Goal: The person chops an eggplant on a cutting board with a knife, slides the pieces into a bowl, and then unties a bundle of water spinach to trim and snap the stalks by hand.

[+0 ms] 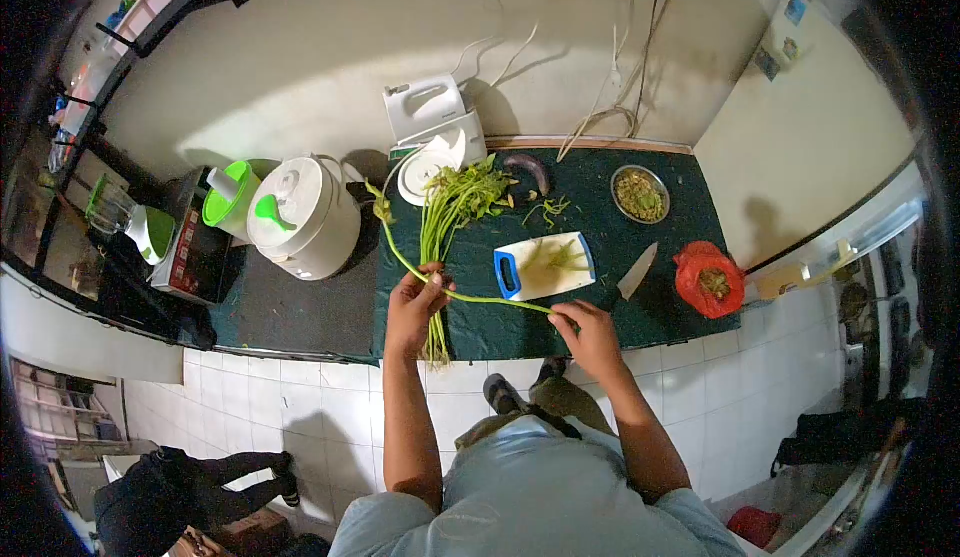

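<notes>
A long green stem stretches between my two hands above the front of the dark green table cover. My left hand pinches it near its middle, and its leafy tip bends up to the left. My right hand pinches the other end. Under and behind my left hand lies a bunch of leafy greens, leaves toward the wall and stems toward me. A white cutting board with a blue handle holds a few green pieces. To its right lies a knife.
A metal bowl of chopped pieces stands at the back right, and a red bag at the right edge. An eggplant and a white mixer are at the back. A rice cooker stands left. Another person is at the lower left.
</notes>
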`<state>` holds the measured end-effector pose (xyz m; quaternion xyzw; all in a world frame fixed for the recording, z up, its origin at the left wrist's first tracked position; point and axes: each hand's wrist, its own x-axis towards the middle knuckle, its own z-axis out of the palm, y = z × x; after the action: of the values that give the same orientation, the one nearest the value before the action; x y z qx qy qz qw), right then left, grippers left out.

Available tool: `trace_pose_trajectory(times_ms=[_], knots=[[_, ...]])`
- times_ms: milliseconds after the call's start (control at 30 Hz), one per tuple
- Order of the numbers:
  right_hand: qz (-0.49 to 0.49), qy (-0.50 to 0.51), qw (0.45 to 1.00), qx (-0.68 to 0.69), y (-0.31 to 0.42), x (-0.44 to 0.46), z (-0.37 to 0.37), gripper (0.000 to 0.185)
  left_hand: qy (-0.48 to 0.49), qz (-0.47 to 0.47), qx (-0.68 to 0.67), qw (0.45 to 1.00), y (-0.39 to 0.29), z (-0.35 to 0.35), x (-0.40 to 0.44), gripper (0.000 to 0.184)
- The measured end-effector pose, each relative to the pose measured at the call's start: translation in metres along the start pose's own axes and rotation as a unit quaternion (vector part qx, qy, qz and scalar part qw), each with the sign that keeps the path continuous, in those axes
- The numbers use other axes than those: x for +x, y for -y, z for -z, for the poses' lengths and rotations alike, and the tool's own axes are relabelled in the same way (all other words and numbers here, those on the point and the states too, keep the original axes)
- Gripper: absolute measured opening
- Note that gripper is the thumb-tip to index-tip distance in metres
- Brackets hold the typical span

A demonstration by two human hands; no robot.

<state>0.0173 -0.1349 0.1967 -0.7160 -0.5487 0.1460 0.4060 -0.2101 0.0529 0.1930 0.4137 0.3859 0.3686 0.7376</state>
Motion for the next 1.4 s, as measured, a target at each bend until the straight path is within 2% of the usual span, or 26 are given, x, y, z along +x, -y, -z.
trace_pose_trajectory(times_ms=[33, 100, 167, 200, 300, 367, 400, 433, 500, 533, 600, 633, 700, 733, 800, 833, 900, 933, 967, 1033, 1067, 1100, 1167, 1267, 1367, 1400], knots=[[0.007, -0.006, 1.0, -0.008, -0.006, 0.0, -0.002, 0.018, 0.024, 0.009, 0.056, 0.998, 0.004, 0.002, -0.002, 0.036], [0.011, -0.014, 1.0, -0.016, -0.011, -0.002, -0.001, 0.018, 0.016, 0.01, 0.073, 0.997, 0.012, 0.004, -0.006, 0.033], [-0.032, 0.036, 0.999, -0.004, -0.013, 0.0, 0.001, 0.021, 0.015, 0.016, 0.063, 0.998, 0.023, 0.006, -0.006, 0.027], [-0.036, 0.032, 0.999, -0.004, -0.017, -0.001, 0.0, 0.021, 0.008, 0.042, 0.013, 0.999, 0.026, 0.006, -0.005, 0.028], [-0.063, 0.085, 0.994, -0.006, -0.043, -0.004, -0.013, 0.023, 0.002, 0.045, -0.068, 0.997, 0.057, 0.013, 0.012, 0.029], [-0.109, 0.202, 0.973, 0.028, -0.077, -0.006, -0.026, 0.025, -0.014, 0.047, -0.046, 0.998, 0.074, 0.012, 0.021, 0.029], [-0.112, 0.219, 0.969, -0.002, -0.096, -0.008, -0.03, 0.023, -0.042, 0.045, -0.042, 0.997, 0.079, 0.008, 0.023, 0.028], [-0.114, 0.216, 0.97, -0.002, -0.115, -0.01, -0.032, 0.023, -0.069, 0.041, -0.037, 0.996, 0.083, 0.004, 0.028, 0.026], [-0.081, 0.195, 0.972, -0.105, -0.147, -0.007, -0.033, 0.026, -0.068, 0.037, -0.055, 0.995, 0.102, 0.008, 0.04, 0.025], [-0.082, 0.193, 0.972, -0.106, -0.155, 0.0, -0.031, 0.026, -0.066, 0.048, -0.075, 0.994, 0.107, 0.008, 0.044, 0.024], [-0.106, 0.131, 0.965, -0.199, -0.172, 0.016, -0.026, 0.036, -0.062, 0.054, -0.087, 0.993, 0.107, 0.001, 0.045, 0.021], [-0.108, 0.131, 0.965, -0.198, -0.177, 0.026, -0.024, 0.036, -0.062, 0.055, -0.085, 0.993, 0.105, -0.003, 0.046, 0.021], [-0.112, 0.121, 0.95, -0.264, -0.185, 0.051, -0.027, 0.051, -0.087, 0.047, -0.093, 0.991, 0.099, -0.011, 0.048, 0.02], [-0.111, 0.122, 0.951, -0.261, -0.193, 0.063, -0.032, 0.051, -0.092, 0.04, -0.095, 0.99, 0.097, -0.011, 0.048, 0.021], [-0.042, 0.144, 0.938, -0.311, -0.208, 0.085, -0.043, 0.064, -0.097, 0.038, -0.093, 0.99, 0.096, -0.008, 0.05, 0.02], [-0.04, 0.145, 0.939, -0.309, -0.216, 0.092, -0.05, 0.064, -0.1, 0.036, -0.093, 0.99, 0.095, -0.005, 0.051, 0.02], [0.07, 0.14, 0.931, -0.329, -0.226, 0.106, -0.058, 0.069, -0.108, 0.046, -0.092, 0.989, 0.093, 0.001, 0.046, 0.021], [0.101, 0.144, 0.925, -0.337, -0.228, 0.113, -0.059, 0.052, -0.11, 0.037, -0.095, 0.989, 0.093, 0.003, 0.044, 0.021], [0.104, 0.145, 0.925, -0.335, -0.23, 0.121, -0.062, 0.052, -0.113, 0.028, -0.098, 0.988, 0.092, 0.004, 0.042, 0.02], [0.081, 0.271, 0.898, -0.336, -0.231, 0.135, -0.068, 0.03, -0.14, 0.026, -0.096, 0.985, 0.087, 0.0, 0.034, 0.019], [0.132, 0.215, 0.908, -0.333, -0.231, 0.135, -0.068, 0.014, -0.147, 0.027, -0.099, 0.984, 0.086, 0.001, 0.03, 0.018], [0.136, 0.216, 0.908, -0.332, -0.236, 0.14, -0.069, 0.014, -0.154, 0.029, -0.103, 0.982, 0.087, 0.003, 0.027, 0.017], [0.216, 0.197, 0.897, -0.331, -0.254, 0.153, -0.079, 0.014, -0.177, 0.021, -0.131, 0.975, 0.092, 0.002, 0.026, 0.018], [0.209, 0.19, 0.9, -0.332, -0.254, 0.176, -0.086, 0.014, -0.213, 0.03, -0.125, 0.968, 0.095, 0.002, 0.021, 0.021], [0.21, 0.192, 0.896, -0.341, -0.249, 0.192, -0.088, 0.02, -0.19, 0.017, -0.135, 0.972, 0.102, 0.006, 0.024, 0.021], [0.219, 0.164, 0.906, -0.322, -0.242, 0.192, -0.089, 0.023, -0.185, 0.019, -0.127, 0.974, 0.1, 0.005, 0.026, 0.021]])
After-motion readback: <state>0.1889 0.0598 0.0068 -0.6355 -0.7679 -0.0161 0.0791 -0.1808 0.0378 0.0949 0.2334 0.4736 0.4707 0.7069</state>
